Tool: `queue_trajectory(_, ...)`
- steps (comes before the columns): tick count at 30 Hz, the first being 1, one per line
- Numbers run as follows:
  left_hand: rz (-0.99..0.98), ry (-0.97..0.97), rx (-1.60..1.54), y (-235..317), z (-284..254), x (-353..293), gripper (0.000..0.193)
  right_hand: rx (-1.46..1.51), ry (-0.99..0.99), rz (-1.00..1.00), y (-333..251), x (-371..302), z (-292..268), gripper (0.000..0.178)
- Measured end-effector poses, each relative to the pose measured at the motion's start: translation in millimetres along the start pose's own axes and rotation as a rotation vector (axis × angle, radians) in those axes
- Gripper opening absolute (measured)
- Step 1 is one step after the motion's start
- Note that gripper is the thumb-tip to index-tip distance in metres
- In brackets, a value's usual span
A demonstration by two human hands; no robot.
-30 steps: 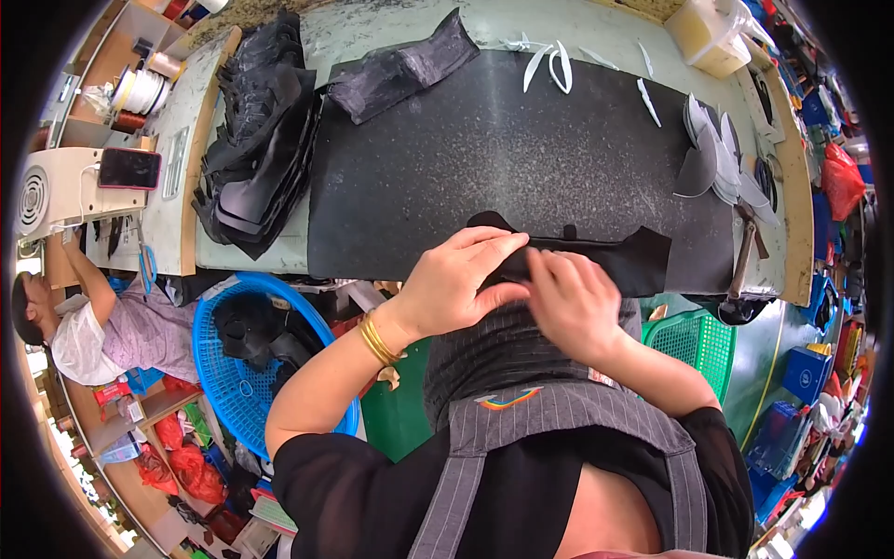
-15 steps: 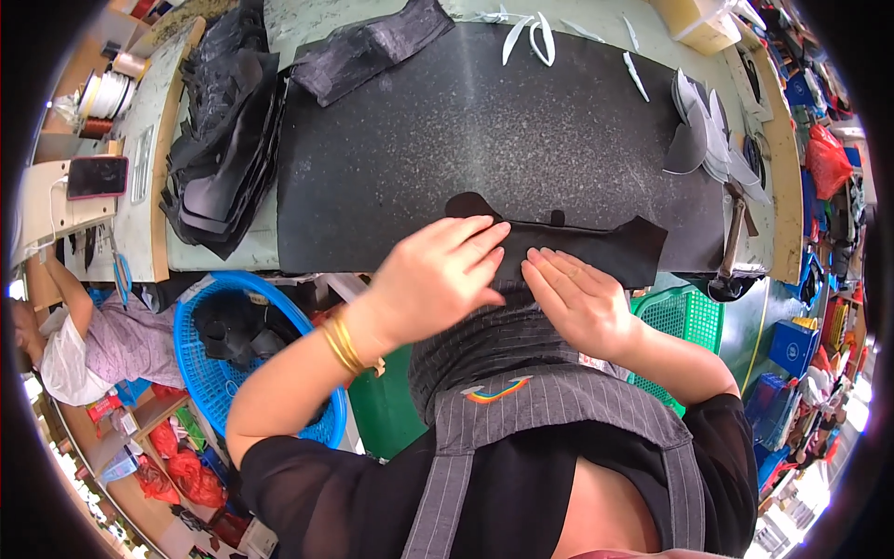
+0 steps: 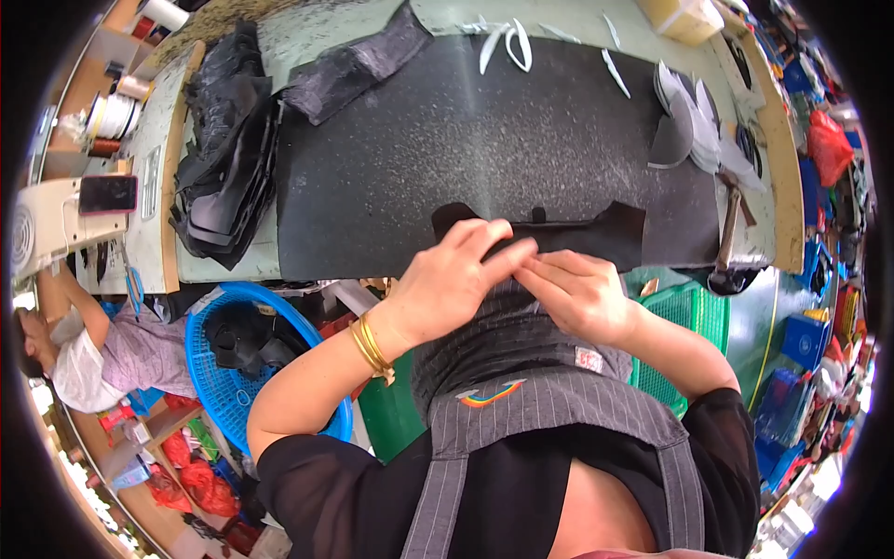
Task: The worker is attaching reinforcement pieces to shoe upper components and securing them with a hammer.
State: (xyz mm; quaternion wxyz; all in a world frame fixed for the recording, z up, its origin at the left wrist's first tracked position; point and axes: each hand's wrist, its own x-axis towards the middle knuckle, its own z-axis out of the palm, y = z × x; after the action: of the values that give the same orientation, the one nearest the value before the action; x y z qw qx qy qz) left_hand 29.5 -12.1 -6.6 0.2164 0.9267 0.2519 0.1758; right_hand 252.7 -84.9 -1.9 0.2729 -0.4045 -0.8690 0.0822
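Observation:
A black leather-like cut piece [image 3: 610,233] with flared ends and a small tab on its far edge lies along the near edge of the black work mat [image 3: 391,168]. My left hand [image 3: 456,279] bends over its middle, the thumb and fingers closed at the near edge. Right beside it is my right hand [image 3: 577,293], fingers pressed together on the same edge, its fingertips meeting those of the left. Whatever sits between the fingertips is hidden by the fingers.
Stacked black pieces [image 3: 223,177] lie left of the mat, and another dark piece [image 3: 358,74] rests on its far corner. Grey-white curved pieces [image 3: 689,121] and a hammer [image 3: 731,224] are at the right. Below stand a blue basket [image 3: 209,387] and a green basket [image 3: 694,317]. Another person [image 3: 102,354] sits at left.
My hands have drawn together, and their fingers have gone from lying flatter on the piece to closing at its near edge. The view has shifted slightly.

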Motion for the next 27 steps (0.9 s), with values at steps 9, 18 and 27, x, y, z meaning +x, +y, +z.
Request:
queue_trajectory(9,0.033,-0.008,-0.090,18.5,2.2,19.9,0.027,-0.015,-0.055,0.174,6.7,-2.4,-34.7,0.025)
queue_trajectory(18,-0.007,0.010,-0.193,17.0,6.0,35.6,0.015,0.033,-0.039,0.290,6.5,2.4,-29.5,0.011)
queue_trajectory(27,0.018,-0.051,-0.221,8.9,2.6,35.5,0.022,0.191,0.028,0.152,30.7,-11.7,-20.0,0.019)
